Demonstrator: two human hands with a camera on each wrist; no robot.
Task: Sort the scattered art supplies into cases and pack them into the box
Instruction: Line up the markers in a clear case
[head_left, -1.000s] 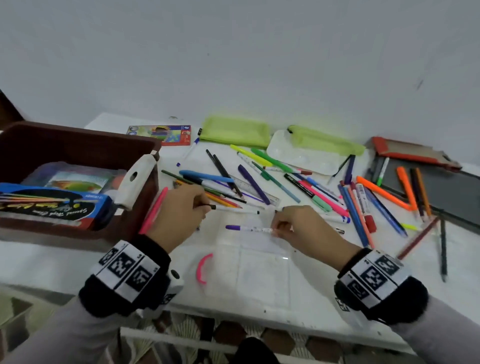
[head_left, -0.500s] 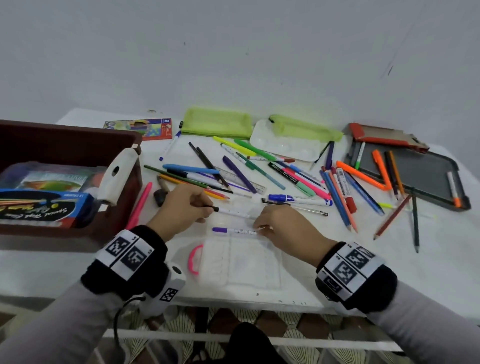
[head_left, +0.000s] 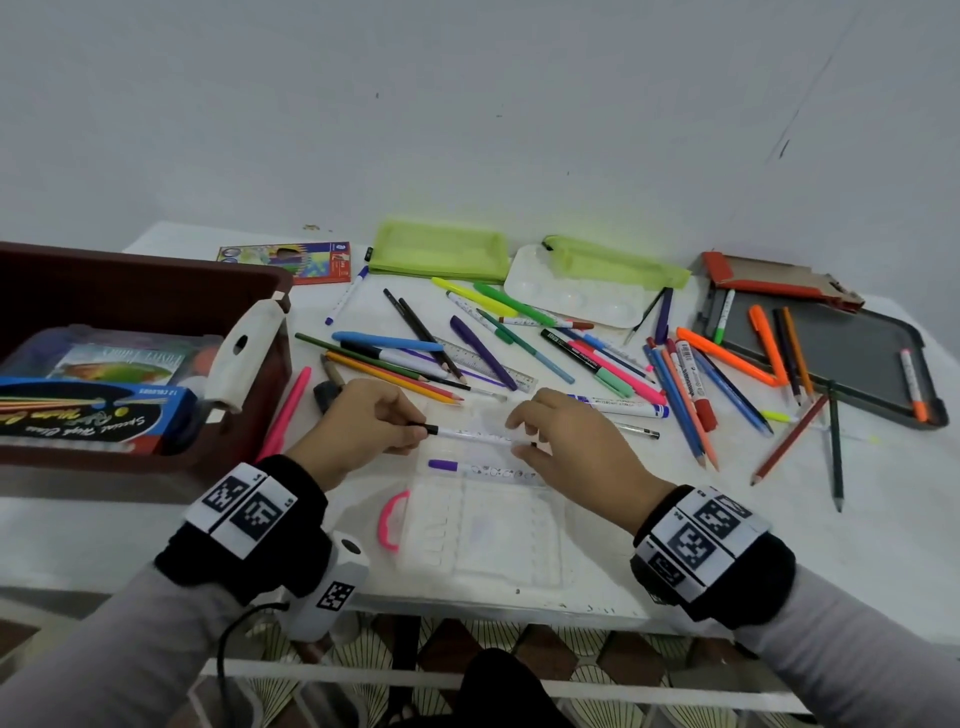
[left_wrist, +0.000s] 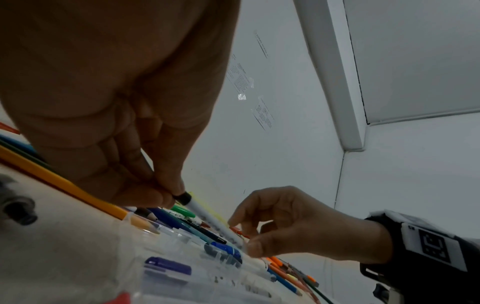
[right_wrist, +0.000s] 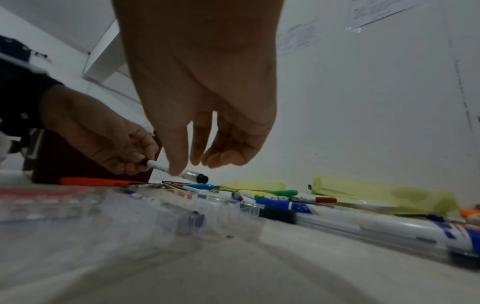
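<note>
A white marker with a black cap (head_left: 472, 435) (left_wrist: 207, 216) (right_wrist: 157, 165) hangs just above the far edge of a clear plastic case (head_left: 483, 525) with a pink handle. My left hand (head_left: 415, 428) (left_wrist: 168, 195) (right_wrist: 137, 162) pinches its capped end. My right hand (head_left: 524, 439) (left_wrist: 244, 236) (right_wrist: 182, 166) has thumb and forefinger round its other end. A purple-capped marker (head_left: 478, 467) (left_wrist: 168, 265) lies in the case's farthest slot. The brown box (head_left: 140, 280) stands at the left with a blue crayon pack (head_left: 88, 410) inside.
Several pens, pencils and markers lie scattered beyond the hands, with a ruler (head_left: 483, 361) among them. Two green pouches (head_left: 441, 252) (head_left: 618, 265) and a white palette (head_left: 571, 299) sit at the back. A grey tray (head_left: 831, 353) is at the right, a pink pen (head_left: 285, 410) beside the box.
My right hand has left the purple-capped marker in the case and moved up to the free end of the black-capped marker. The left hand keeps its pinch.
</note>
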